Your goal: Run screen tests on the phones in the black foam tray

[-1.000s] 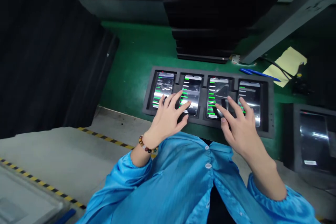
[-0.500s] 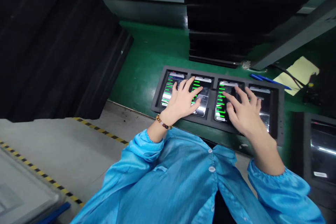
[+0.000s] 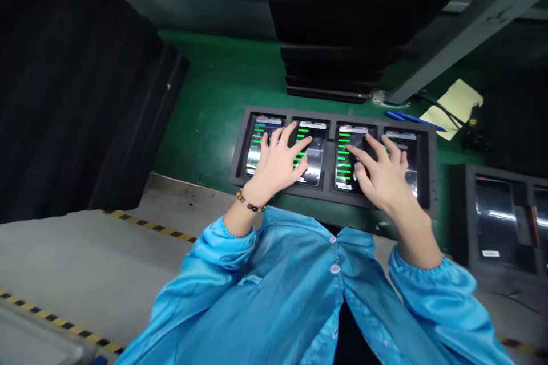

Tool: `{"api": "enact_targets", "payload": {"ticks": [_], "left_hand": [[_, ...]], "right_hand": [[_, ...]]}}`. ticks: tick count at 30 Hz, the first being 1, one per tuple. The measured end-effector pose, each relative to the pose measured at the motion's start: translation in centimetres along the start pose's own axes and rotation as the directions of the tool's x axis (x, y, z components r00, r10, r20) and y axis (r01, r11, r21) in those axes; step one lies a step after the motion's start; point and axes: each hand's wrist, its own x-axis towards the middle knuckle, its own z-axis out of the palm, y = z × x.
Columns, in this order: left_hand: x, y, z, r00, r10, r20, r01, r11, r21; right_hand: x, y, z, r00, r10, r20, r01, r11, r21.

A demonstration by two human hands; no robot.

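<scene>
A dark foam tray (image 3: 327,197) lies on the green table, with several smartphones face up in its slots. My left hand (image 3: 278,162) is spread over the two left phones, partly covering the leftmost phone (image 3: 253,154) and the second phone (image 3: 315,151). Over the right half, my right hand (image 3: 381,174) has its fingers apart, the index finger at the screen of the third phone (image 3: 345,162). Behind that hand the rightmost phone (image 3: 411,165) is partly hidden. Green lines of text show on the screens. Neither hand grips anything; whether the fingertips touch the glass is hard to tell.
Tall stacks of black trays stand at the left (image 3: 85,91) and behind (image 3: 325,40). Blue pens (image 3: 413,120) and a yellow paper (image 3: 456,108) lie at the back right, near a grey post (image 3: 454,34). Another phone tray (image 3: 466,205) sits at the right.
The view has shifted, so the tray and both hands appear further left and more of the right-hand tray shows. Against the phones, my hands have hardly moved. More text shows on the rightmost screen.
</scene>
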Motion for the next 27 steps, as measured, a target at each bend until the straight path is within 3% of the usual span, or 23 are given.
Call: {"api": "enact_targets", "payload": {"ticks": [4,9,13,19,27], "left_hand": [[0.8,0.0,-0.5,1.000,-0.009,-0.010,0.009,1.000,-0.013],[-2.1,0.3,-1.6,0.999,0.023,-0.030,-0.023,0.999,-0.022],[-3.5,0.4,-1.6,0.999,0.043,0.017,-0.042,0.999,-0.025],[-1.1,0.0,-0.5,0.999,0.044,0.022,-0.044,0.999,0.003],[0.2,-0.2,-0.1,0.999,0.039,0.007,-0.039,0.999,0.002]], "right_hand": [[1.0,0.8,-0.4,1.000,-0.021,-0.021,0.021,1.000,0.006],[-2.1,0.8,-2.2,0.994,-0.065,-0.086,0.067,0.997,0.030],[-3.7,0.1,-2.3,0.993,-0.108,-0.038,0.110,0.993,0.042],[-1.3,-0.4,-0.8,1.000,-0.023,0.012,0.023,1.000,-0.014],[-0.4,0.1,-0.4,0.998,-0.050,-0.033,0.050,0.999,-0.005]]}}
